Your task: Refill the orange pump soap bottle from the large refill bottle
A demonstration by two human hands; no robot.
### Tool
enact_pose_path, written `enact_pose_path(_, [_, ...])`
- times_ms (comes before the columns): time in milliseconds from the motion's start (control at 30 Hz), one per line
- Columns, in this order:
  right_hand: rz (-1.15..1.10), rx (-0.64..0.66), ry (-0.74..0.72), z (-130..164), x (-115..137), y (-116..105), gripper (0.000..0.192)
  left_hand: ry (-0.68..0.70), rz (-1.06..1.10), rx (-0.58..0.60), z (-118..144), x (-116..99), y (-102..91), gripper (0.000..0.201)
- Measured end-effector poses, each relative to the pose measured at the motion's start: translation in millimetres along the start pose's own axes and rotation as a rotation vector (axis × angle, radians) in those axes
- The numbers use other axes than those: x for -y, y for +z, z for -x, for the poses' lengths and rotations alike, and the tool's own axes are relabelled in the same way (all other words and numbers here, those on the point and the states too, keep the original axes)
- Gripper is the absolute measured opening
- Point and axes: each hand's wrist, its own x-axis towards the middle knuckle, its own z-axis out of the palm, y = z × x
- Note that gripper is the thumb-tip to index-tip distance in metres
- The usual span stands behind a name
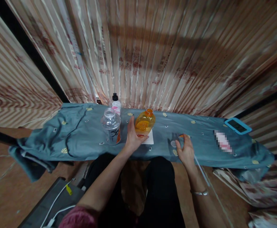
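Note:
My left hand is wrapped around the lower side of a see-through orange bottle, which leans a little to the right with its neck uncapped. Under it lies a white square of paper. My right hand is closed on a thin white stick that runs back along the wrist; a small orange tip shows at the fingertips. Beside those fingers is a small clear round disc. Left of my left hand stands a clear plastic bottle with an open mouth.
Behind the clear bottle is a white bottle with a black cap. A pixelated packet and a blue-framed device lie to the right. A grey-blue cloth covers the narrow table, with a pleated curtain behind.

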Motion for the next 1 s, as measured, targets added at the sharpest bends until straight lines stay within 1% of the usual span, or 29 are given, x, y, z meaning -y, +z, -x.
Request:
enact_pose_path(100, [-0.099,0.03,-0.031,12,50,9,0.068,0.107,-0.079,-0.009,19,-8,-9.0,0.115])
enact_pose_path(167, [-0.176,0.064,-0.042,25,79,17,0.065,0.173,-0.149,-0.013,33,-15,-20.0,0.103])
enact_pose_path(267, [-0.299,0.142,-0.065,51,112,32,0.058,0.25,-0.254,-0.059,51,-23,-45.3,0.075])
enact_pose_path(333, [-0.365,0.198,-0.063,69,125,42,0.054,0.277,-0.299,-0.145,60,-25,-66.1,0.066])
enact_pose_path(367, [-0.39,0.228,-0.065,78,128,47,0.052,0.275,-0.322,-0.206,62,-25,-76.5,0.068])
enact_pose_path(400, [-0.411,0.256,-0.065,85,130,52,0.05,0.256,-0.338,-0.278,62,-23,-86.0,0.076])
enact_pose_path(467, [-0.44,0.292,-0.058,94,129,58,0.048,0.156,-0.325,-0.406,55,-18,-100.8,0.1])
enact_pose_path(500, [-0.45,0.301,-0.05,96,127,60,0.047,0.087,-0.286,-0.436,49,-13,-105.3,0.11])
enact_pose_path(533, [-0.46,0.304,-0.039,97,125,61,0.046,0.013,-0.228,-0.44,41,-9,-107.7,0.116])
enact_pose_path(600, [-0.477,0.308,-0.01,97,122,61,0.045,-0.108,-0.099,-0.424,22,2,-107.7,0.122])
enact_pose_path(633, [-0.488,0.312,0.007,96,121,60,0.045,-0.16,-0.044,-0.401,12,6,-106.2,0.123])
enact_pose_path(700, [-0.514,0.33,0.039,95,122,57,0.044,-0.258,0.009,-0.362,-3,13,-102.6,0.113])
enact_pose_path(767, [-0.551,0.359,0.065,95,125,56,0.042,-0.294,0.0,-0.366,-11,15,-100.4,0.102])
enact_pose_path(900, [-0.625,0.417,0.122,97,131,56,0.039,-0.316,-0.051,-0.404,-12,11,-100.9,0.083])
enact_pose_path(1000, [-0.686,0.473,0.164,97,133,56,0.036,-0.316,-0.057,-0.426,-7,6,-102.1,0.08])
